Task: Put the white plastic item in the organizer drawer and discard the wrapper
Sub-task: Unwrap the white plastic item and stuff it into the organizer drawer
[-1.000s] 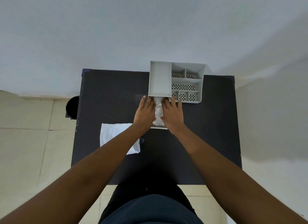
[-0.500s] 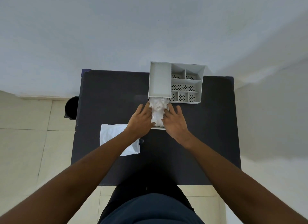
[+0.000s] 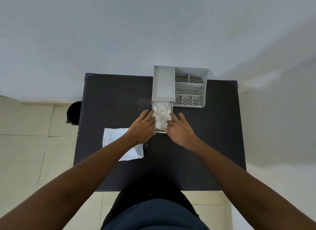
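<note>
A crumpled, glossy white plastic item (image 3: 161, 116) is seen lying inside the pulled-out drawer (image 3: 169, 105) of the grey organizer (image 3: 179, 86), filling most of the drawer's exposed part. The drawer is flanked by both hands: the left hand (image 3: 142, 127) is laid against its left wall and the right hand (image 3: 179, 128) against its right wall, fingers loosely spread, nothing being gripped. The organizer is placed at the far edge of the dark surface (image 3: 111, 101), its perforated compartments open to the right. A flat white wrapper (image 3: 118, 140) is left on the surface beneath the left forearm, partly covered by it. A black bin (image 3: 73, 115) is seen on the floor beside the surface's left edge.
</note>
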